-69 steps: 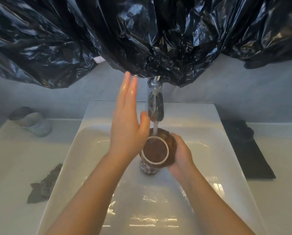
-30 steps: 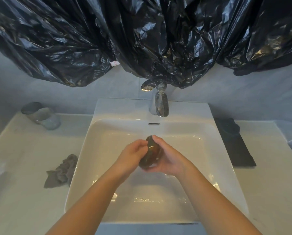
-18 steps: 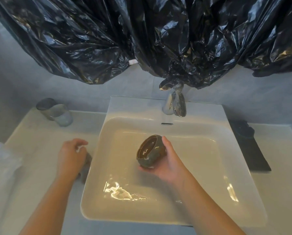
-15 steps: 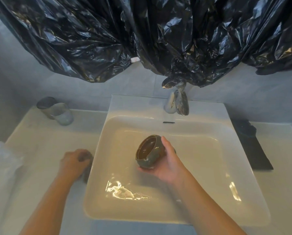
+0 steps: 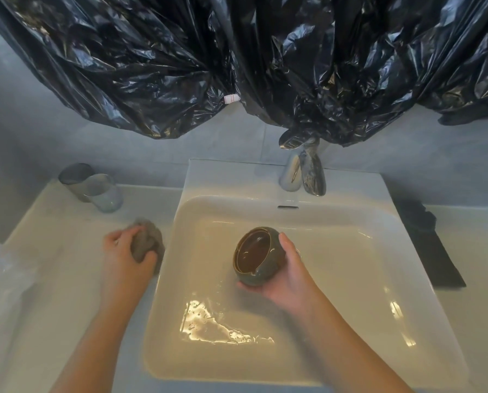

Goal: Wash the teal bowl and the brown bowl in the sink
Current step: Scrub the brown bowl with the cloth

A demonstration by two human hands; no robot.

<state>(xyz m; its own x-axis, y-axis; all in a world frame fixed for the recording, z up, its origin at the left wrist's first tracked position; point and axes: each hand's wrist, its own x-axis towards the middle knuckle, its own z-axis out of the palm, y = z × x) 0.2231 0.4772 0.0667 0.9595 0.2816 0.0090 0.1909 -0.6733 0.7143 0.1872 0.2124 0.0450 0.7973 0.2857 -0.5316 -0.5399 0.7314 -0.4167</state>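
Note:
My right hand (image 5: 288,275) holds the brown bowl (image 5: 258,256) over the middle of the white sink (image 5: 350,231). The bowl is tilted on its side, its glossy brown inside facing left and toward me, its outside grey-green. On the counter just left of the sink rim, my left hand (image 5: 123,258) is closed around a crumpled grey cloth (image 5: 146,245). No teal bowl is visible. A shallow film of water shines on the sink floor.
A chrome faucet (image 5: 305,174) stands behind the basin, with no water running. Two grey tumblers (image 5: 95,187) sit at the back left of the counter. A black cloth (image 5: 427,245) lies right of the sink. Black plastic sheeting (image 5: 237,61) hangs overhead. Clear plastic lies at the left edge.
The water stopped and the bowl came down from the faucet. My left hand left the bowl, reached to the counter and closed on the grey cloth. My right hand kept the bowl.

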